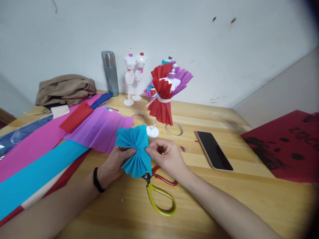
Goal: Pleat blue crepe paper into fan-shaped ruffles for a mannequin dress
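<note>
Head view: the only writing in sight is a row of dark characters on the red paper sheet (pixel 286 146) lying off the right edge of the wooden bench (pixel 249 199); they are too distorted to read. No brand shows on the black smartphone (pixel 213 150), which lies face up right of centre.

The pleated turquoise paper fan (pixel 134 150) is held above the middle of the bench, between both hands, pinched at its gathered waist. The left hand (pixel 117 162), with a black band at the wrist, is closed on the fan's left side, its fingers tucked under the pleats. The right hand (pixel 164 154) is closed too, thumb and fingertips nipping the fan's right edge.

Just below the fan, scissors with red and yellow-green handles (pixel 159 192) lie on the bench, the blades hidden behind the paper. Behind the fan stands a small white mannequin dressed in red pleated paper (pixel 161 99). Long sheets of turquoise, pink and purple crepe paper (pixel 50 146) stretch towards the left edge. A grey metal flask (pixel 110 73) stands at the far edge.
</note>
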Demonstrator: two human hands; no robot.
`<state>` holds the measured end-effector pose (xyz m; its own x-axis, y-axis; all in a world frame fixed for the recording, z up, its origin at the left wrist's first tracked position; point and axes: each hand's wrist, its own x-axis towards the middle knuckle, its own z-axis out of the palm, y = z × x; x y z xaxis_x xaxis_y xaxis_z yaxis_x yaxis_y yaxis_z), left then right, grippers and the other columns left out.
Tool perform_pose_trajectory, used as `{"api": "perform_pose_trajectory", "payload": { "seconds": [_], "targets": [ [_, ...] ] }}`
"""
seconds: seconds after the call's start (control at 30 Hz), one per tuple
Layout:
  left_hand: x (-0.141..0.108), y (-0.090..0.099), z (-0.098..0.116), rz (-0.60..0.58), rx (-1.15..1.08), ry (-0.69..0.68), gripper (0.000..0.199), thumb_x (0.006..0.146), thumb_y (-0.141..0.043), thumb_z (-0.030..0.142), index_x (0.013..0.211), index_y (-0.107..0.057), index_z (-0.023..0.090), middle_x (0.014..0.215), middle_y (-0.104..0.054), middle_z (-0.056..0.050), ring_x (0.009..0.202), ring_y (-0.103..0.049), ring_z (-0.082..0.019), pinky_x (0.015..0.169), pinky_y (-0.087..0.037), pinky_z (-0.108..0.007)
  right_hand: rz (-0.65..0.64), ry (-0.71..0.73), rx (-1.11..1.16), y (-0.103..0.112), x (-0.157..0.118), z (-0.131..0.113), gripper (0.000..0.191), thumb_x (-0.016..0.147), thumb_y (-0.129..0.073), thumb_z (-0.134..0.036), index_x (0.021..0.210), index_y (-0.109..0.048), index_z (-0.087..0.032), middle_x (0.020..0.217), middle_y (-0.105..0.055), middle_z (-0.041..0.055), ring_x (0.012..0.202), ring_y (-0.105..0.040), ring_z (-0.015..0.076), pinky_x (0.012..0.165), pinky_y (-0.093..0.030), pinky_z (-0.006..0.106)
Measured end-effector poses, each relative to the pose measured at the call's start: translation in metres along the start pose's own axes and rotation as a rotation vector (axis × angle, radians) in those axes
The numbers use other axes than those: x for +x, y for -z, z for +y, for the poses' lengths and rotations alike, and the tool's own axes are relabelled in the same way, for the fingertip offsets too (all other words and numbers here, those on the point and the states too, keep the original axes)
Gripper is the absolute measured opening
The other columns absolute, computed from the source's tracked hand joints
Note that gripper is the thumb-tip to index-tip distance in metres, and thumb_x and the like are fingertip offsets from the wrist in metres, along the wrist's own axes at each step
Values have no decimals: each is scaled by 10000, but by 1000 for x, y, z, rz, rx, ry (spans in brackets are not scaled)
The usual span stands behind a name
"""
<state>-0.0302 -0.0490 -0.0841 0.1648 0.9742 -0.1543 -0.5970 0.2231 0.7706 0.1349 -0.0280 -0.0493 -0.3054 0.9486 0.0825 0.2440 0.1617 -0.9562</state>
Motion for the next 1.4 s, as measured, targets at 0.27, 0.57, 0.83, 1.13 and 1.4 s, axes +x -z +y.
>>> {"api": "perform_pose_trajectory", "payload": {
  "seconds": [0.27,0.57,0.83,1.13,1.4],
  "targets": [
    [-2,-9,0,-13,-15,-12,335,589,-861,299,836,-695,145,850,-744,-73,793,-703,-249,757,-559,-385,60,177,-177,-3,-6,-4,231,771,-588,-247,555,-538,-180,530,-490,-25,496,-422,90,472,-325,214],
    [-5,-10,0,-3,14,-27,336,600,-850,282,886,-699,194,912,-729,-51,826,-682,-218,803,-542,-355,70,227,-185,-5,-7,-3,258,774,-588,-217,529,-513,-181,517,-482,-34,484,-421,83,473,-329,209],
    [-5,-13,-1,3,-9,-15,371,590,-860,287,896,-687,168,889,-736,-48,817,-688,-216,796,-543,-366,26,201,-165,-5,-7,-5,257,772,-568,-235,528,-516,-177,507,-474,-30,488,-411,84,463,-313,210],
    [-4,-8,-2,-33,7,-17,347,620,-844,307,889,-686,157,898,-739,-63,830,-695,-229,804,-548,-373,79,116,-82,5,-1,-3,162,780,-576,-296,678,-603,-173,531,-456,-45,493,-412,94,479,-339,227],
    [-3,-9,0,-45,20,-18,341,608,-845,349,865,-694,183,909,-738,-61,894,-691,-257,779,-551,-353,59,138,-224,5,-2,-9,87,715,-647,-250,744,-602,-181,601,-485,-38,546,-446,101,511,-344,232]
  ]
}}
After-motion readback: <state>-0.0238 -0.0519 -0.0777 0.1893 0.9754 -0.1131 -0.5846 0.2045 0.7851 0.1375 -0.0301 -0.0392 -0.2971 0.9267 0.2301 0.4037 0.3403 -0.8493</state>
